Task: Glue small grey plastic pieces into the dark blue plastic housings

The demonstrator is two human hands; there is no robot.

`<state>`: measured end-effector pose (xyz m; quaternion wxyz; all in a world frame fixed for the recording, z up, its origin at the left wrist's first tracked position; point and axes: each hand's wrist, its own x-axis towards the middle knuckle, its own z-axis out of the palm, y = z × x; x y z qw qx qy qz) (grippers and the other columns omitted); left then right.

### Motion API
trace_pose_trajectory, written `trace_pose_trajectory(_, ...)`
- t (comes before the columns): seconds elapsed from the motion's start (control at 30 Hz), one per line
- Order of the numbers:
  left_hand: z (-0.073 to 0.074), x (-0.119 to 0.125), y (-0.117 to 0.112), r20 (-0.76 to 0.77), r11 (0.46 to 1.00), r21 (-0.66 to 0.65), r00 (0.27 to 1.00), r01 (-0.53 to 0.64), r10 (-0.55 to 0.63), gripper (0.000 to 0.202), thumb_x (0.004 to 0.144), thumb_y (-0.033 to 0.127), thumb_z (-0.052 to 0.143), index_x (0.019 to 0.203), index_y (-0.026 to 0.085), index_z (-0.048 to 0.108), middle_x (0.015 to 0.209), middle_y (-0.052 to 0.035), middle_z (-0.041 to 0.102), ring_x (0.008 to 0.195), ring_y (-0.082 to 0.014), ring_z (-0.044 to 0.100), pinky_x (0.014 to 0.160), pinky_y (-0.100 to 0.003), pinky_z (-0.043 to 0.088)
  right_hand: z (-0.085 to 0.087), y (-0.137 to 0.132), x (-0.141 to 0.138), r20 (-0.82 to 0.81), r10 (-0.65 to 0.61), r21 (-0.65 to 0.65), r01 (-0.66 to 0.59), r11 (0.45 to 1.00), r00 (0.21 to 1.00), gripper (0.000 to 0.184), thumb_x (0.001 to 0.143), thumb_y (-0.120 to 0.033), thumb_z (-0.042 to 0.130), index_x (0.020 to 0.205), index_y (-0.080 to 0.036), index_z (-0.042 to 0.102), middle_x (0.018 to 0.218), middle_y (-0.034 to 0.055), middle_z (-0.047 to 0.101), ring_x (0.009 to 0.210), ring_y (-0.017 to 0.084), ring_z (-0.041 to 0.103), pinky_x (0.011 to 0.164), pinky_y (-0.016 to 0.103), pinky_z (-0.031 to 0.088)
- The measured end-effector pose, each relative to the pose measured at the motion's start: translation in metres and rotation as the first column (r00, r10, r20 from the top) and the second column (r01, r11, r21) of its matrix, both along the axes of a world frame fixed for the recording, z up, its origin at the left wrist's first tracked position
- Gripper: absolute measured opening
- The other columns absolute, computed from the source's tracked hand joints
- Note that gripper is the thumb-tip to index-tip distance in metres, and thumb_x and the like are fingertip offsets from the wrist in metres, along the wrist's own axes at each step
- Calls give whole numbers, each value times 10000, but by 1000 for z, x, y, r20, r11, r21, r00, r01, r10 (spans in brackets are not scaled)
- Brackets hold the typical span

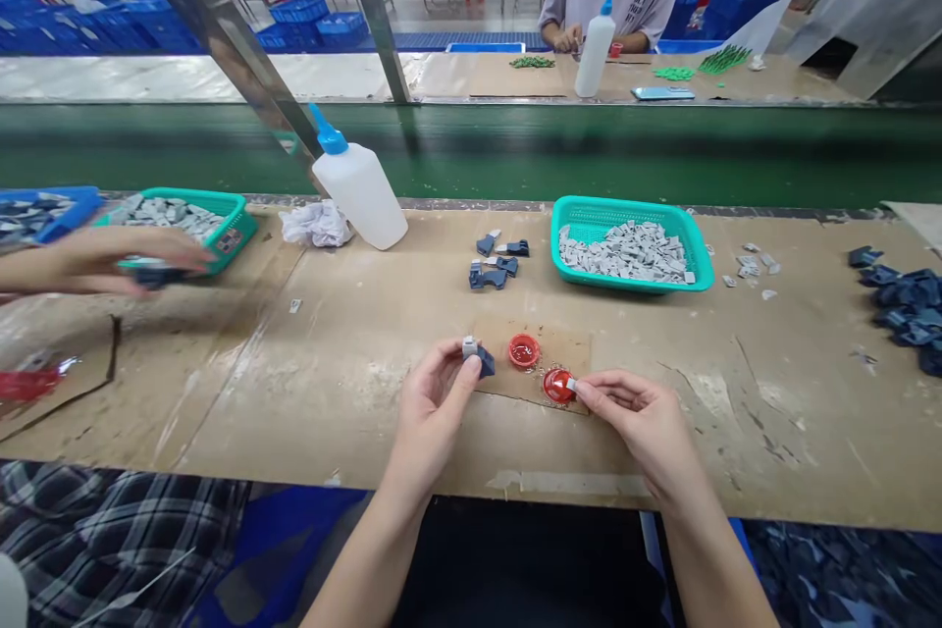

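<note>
Between the thumb and fingers of my left hand [436,399] is a dark blue-grey plastic part [486,362] with a light grey piece [469,346] at its upper end. My right hand [639,409] pinches a small light grey plastic piece [572,384] at the edge of a red cap [557,387] that holds shiny liquid. A second red cap [524,350] stands beside it, nearer my left hand. Both caps rest on a small cardboard piece [574,345]. Beyond them lie several dark parts [492,277], some with light grey pieces.
A green basket [633,283] of light grey pieces stands behind my right hand. Dark parts [909,304] are heaped at the far right. A white bottle [362,194] leans by crumpled tissue [316,224]. At left, a co-worker's blurred hand [139,255] passes another green basket [239,226].
</note>
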<state>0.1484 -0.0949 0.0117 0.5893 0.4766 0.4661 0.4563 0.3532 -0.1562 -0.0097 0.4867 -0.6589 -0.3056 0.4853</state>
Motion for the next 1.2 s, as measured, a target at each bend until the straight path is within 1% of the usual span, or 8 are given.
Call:
trace_pose_trajectory(0.3,-4,-1,-5,77,999,-51,997,17,-13,193,815,266,689,997,210,659,987,-23,679,974,-143,645,884,-232,503,-1,0,0,-28,-26,-3,26,1000,999,279,634,-418,815,745,-174,736,770,76,750,734,201,678,712,300,533)
trace_pose_trajectory(0.47,-5,9,-9,121,997,-64,992,36,-28,172,764,216,738,926,197,684,937,-30,723,936,-165,685,861,-244,531,10,-5,5,-75,-31,23,33,999,997,223,653,-384,820,746,-201,733,767,41,748,749,171,676,715,247,527)
trace_pose_trajectory(0.57,-3,20,-15,172,995,-73,983,69,-56,199,740,177,756,931,204,706,994,-43,745,975,-180,688,873,-247,536,22,-8,4,-77,-24,65,29,997,997,184,674,-366,812,747,-216,734,756,23,742,734,155,670,693,224,525)
trace_pose_trajectory(0.7,3,34,-20,215,988,-91,971,126,-104,240,734,147,754,964,212,732,1032,-47,747,982,-186,691,882,-253,544,38,-9,-4,-54,23,138,-15,990,998,126,703,-332,795,741,-229,733,746,7,737,707,140,667,666,210,524)
trace_pose_trajectory(0.8,7,39,-22,230,988,-88,968,127,-103,234,722,129,757,941,211,747,1008,-43,753,947,-187,703,866,-256,555,46,-8,-10,-62,67,159,-57,986,996,124,708,-323,788,741,-218,730,752,16,738,719,158,673,679,238,532)
trace_pose_trajectory(0.97,13,42,-23,222,989,-90,970,119,-97,238,677,114,777,891,216,765,965,-48,760,956,-226,702,880,-319,564,45,-6,-13,-45,100,136,-94,986,994,164,713,-356,769,752,-205,715,742,26,721,700,172,650,658,272,514)
trace_pose_trajectory(1.07,14,42,-24,195,988,-98,976,120,-100,229,661,110,777,861,221,773,953,-58,760,954,-261,703,866,-368,577,43,-7,-13,-33,123,102,-119,988,992,210,714,-385,764,755,-204,665,697,8,689,648,156,620,616,260,482)
trace_pose_trajectory(1.2,15,42,-27,159,984,-67,976,162,-150,205,696,135,757,875,234,779,967,-68,755,936,-287,707,769,-369,615,42,-9,-11,-78,242,71,-236,969,967,253,777,-401,716,907,-218,598,700,-8,664,660,149,620,614,248,462)
